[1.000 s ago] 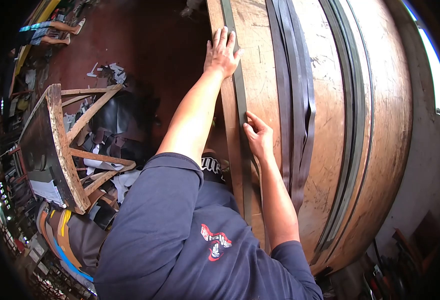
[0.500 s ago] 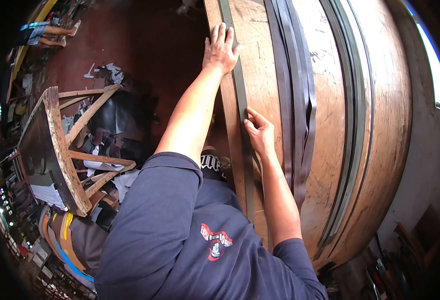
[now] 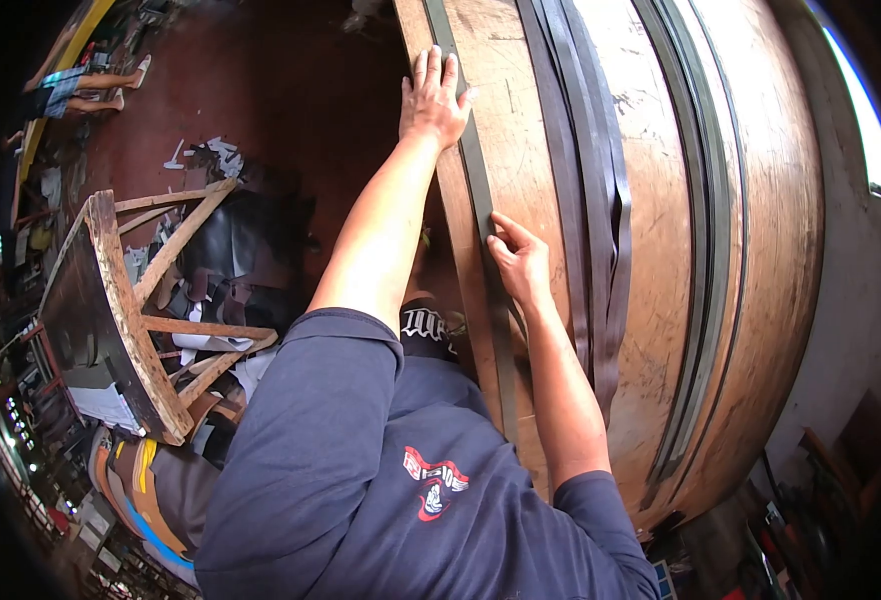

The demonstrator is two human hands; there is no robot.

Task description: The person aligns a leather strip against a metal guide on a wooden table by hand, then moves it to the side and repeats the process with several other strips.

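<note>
A long dark green strip (image 3: pixel 474 170) runs along the near edge of a wooden tabletop (image 3: pixel 511 120). My left hand (image 3: pixel 435 108) lies flat on it towards the top of the view, palm down with the fingers apart. Lower down, my right hand (image 3: pixel 523 262) is at the strip's right edge, its thumb and index finger closed on that edge and the other fingers curled. Several dark brown strips (image 3: pixel 586 180) lie lengthwise to the right of my hands. Further right are more green strips (image 3: pixel 701 200) and a thin dark cord (image 3: pixel 743 200).
A wooden-legged stand (image 3: pixel 126 310) is at the left, beside dark scraps (image 3: pixel 231 240) and white scraps (image 3: pixel 223 158) on the floor. Rolled material (image 3: pixel 171 490) lies below it. A person's legs (image 3: pixel 101 90) show at the upper left. A grey wall (image 3: pixel 846 290) stands at the right.
The view has shifted slightly, so the tabletop and strips appear a little further left. Both hands keep nearly the same places on the green strip.
</note>
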